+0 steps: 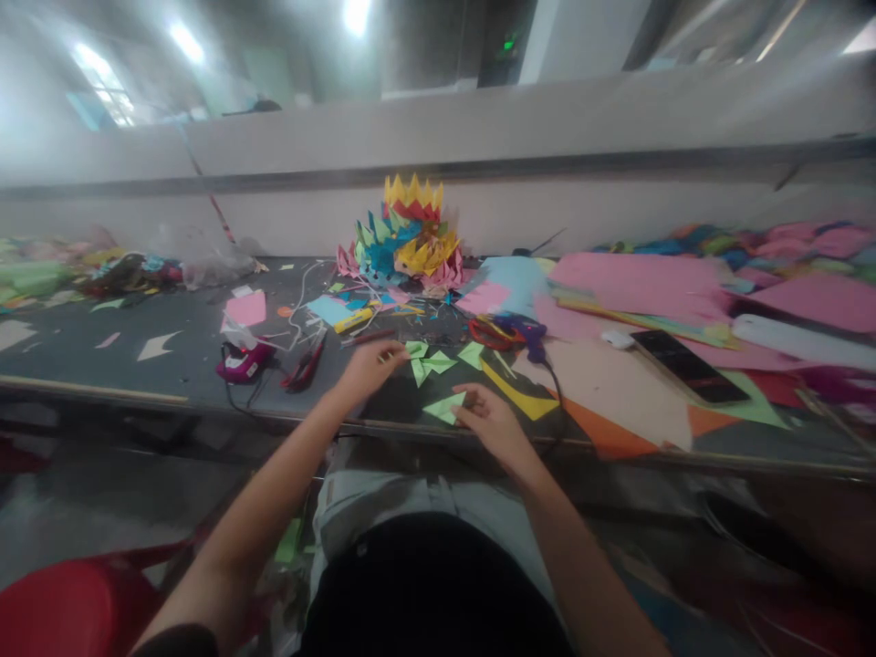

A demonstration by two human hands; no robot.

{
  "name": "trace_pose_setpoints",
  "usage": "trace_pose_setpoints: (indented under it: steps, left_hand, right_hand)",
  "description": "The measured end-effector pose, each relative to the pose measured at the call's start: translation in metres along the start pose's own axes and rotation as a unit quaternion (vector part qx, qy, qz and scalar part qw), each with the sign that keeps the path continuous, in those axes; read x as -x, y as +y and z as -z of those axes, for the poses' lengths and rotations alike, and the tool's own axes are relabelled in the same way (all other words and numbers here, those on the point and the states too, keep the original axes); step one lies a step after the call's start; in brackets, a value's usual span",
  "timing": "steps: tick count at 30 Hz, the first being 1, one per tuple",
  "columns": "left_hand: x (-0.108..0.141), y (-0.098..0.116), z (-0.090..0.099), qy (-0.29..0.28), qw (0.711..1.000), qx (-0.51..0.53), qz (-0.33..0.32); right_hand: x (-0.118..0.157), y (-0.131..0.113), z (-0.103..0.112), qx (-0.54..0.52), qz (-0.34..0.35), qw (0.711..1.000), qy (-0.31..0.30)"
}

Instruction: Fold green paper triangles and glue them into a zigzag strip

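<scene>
My right hand [489, 422] pinches a folded light-green paper triangle [443, 408] by its right end, just above the table's front edge. Several more folded green paper pieces [431, 362] lie in a loose group on the dark tabletop. At the left side of that group is my left hand [371, 367], fingers drawn together; a thin pale sliver shows by them, too blurred to name. Right of the group lie another green folded piece [471, 354] and a yellow paper strip [520, 392].
A spiky multicoloured paper model [411, 242] stands at the back. A purple glue gun [530, 336], red-handled scissors [493, 333], a yellow cutter [354, 320], red-handled pliers [305, 363] and a purple device [243, 361] lie around. Paper sheets and a phone [688, 365] cover the right side.
</scene>
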State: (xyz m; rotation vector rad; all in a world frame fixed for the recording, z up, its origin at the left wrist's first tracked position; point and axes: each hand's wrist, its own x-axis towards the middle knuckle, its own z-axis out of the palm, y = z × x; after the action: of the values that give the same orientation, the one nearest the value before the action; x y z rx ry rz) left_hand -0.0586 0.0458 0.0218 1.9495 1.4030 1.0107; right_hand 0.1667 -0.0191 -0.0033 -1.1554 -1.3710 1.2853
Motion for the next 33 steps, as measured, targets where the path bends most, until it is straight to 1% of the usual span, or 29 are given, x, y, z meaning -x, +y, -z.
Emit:
trace_pose_setpoints:
  steps: [1, 2, 3, 4, 5, 7, 9, 12, 14, 17, 20, 21, 22, 23, 25, 27, 29, 31, 33]
  left_hand:
    - [-0.014, -0.009, 0.01, 0.051, 0.996, -0.068, 0.005]
    - [-0.028, -0.019, 0.02, 0.085, 0.987, -0.138, 0.02]
    - [-0.041, -0.028, 0.029, 0.102, 0.973, -0.205, 0.041]
    - [-0.052, -0.037, 0.037, 0.094, 0.958, -0.262, 0.072]
    - [-0.061, -0.045, 0.043, 0.071, 0.943, -0.305, 0.108]
    - [-0.072, -0.058, 0.051, 0.049, 0.935, -0.322, 0.139]
    - [-0.077, -0.064, 0.055, 0.036, 0.933, -0.321, 0.16]
    - [-0.081, -0.065, 0.06, 0.032, 0.932, -0.31, 0.188]
    - [-0.084, -0.061, 0.063, 0.036, 0.936, -0.29, 0.197]
    - [-0.084, -0.046, 0.066, 0.047, 0.95, -0.247, 0.184]
    - [-0.07, -0.02, 0.056, 0.053, 0.977, -0.145, 0.144]
    - [-0.061, -0.01, 0.05, 0.049, 0.991, -0.017, 0.12]
    - [-0.051, 0.001, 0.043, 0.04, 0.99, 0.1, 0.095]
    - [-0.039, 0.011, 0.034, 0.022, 0.98, 0.184, 0.074]
    - [-0.014, 0.03, 0.017, -0.017, 0.961, 0.268, 0.058]
    - [0.009, 0.043, 0.001, -0.055, 0.952, 0.298, 0.039]
    - [0.026, 0.05, -0.01, -0.086, 0.954, 0.288, 0.017]
    - [0.036, 0.053, -0.013, -0.105, 0.97, 0.218, -0.006]
    - [0.041, 0.054, -0.011, -0.109, 0.985, 0.129, -0.047]
  right_hand:
    - [-0.004, 0.002, 0.005, 0.028, 0.009, 0.999, 0.015]
    - [-0.007, 0.004, 0.01, 0.061, 0.018, 0.998, 0.026]
    - [-0.011, 0.007, 0.015, 0.104, 0.027, 0.994, 0.035]
    - [-0.013, 0.008, 0.018, 0.154, 0.035, 0.986, 0.043]
    - [-0.016, 0.009, 0.021, 0.207, 0.043, 0.976, 0.049]
    - [-0.02, 0.01, 0.023, 0.302, 0.058, 0.95, 0.055]
    - [-0.022, 0.009, 0.022, 0.364, 0.076, 0.927, 0.051]
    - [-0.024, 0.007, 0.019, 0.408, 0.098, 0.907, 0.047]
    - [-0.024, 0.006, 0.018, 0.415, 0.099, 0.903, 0.052]
    - [-0.022, 0.004, 0.018, 0.389, 0.105, 0.912, 0.079]
    - [-0.016, -0.001, 0.015, 0.329, 0.129, 0.927, 0.123]
    - [-0.014, -0.003, 0.013, 0.302, 0.136, 0.934, 0.131]
    - [-0.012, -0.005, 0.01, 0.271, 0.138, 0.944, 0.13]
    - [-0.01, -0.008, 0.006, 0.233, 0.134, 0.956, 0.119]
    - [-0.004, -0.013, -0.003, 0.147, 0.107, 0.981, 0.074]
    - [0.002, -0.017, -0.012, 0.065, 0.07, 0.995, 0.013]
    - [0.008, -0.018, -0.018, 0.003, 0.039, 0.998, -0.039]
    - [0.014, -0.015, -0.019, -0.039, 0.014, 0.997, -0.064]
    - [0.018, -0.01, -0.017, -0.069, -0.009, 0.995, -0.076]
